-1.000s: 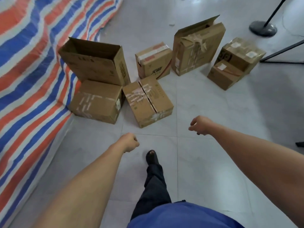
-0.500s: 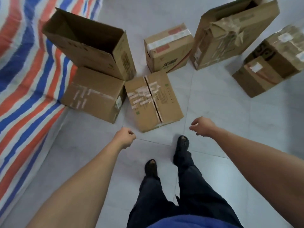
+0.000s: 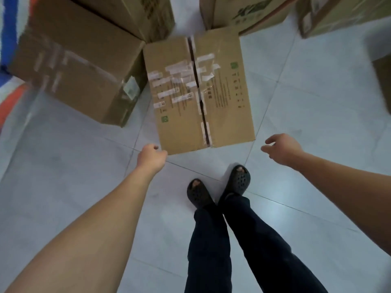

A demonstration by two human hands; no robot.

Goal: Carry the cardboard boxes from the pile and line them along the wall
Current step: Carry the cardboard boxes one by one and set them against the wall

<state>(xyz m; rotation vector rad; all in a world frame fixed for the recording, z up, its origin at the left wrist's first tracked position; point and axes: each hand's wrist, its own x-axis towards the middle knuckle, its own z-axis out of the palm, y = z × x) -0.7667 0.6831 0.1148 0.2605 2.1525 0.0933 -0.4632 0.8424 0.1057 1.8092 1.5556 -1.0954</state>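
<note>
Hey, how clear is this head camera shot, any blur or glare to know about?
Head view: the taped brown cardboard box in the centre is fairly sharp; the bigger brown cardboard box left of it and the frame edges smear with motion blur; pale glare sits on the glossy grey tiled floor; the wide lens bows the tile seams.

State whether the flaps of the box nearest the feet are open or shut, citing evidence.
Shut. The box has both top flaps lying flat, meeting at a taped centre seam.

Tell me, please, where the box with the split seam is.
In the head view the split-seam box lies centre on the floor, its near-left corner at the left hand, a bigger taped box to its left.
</note>
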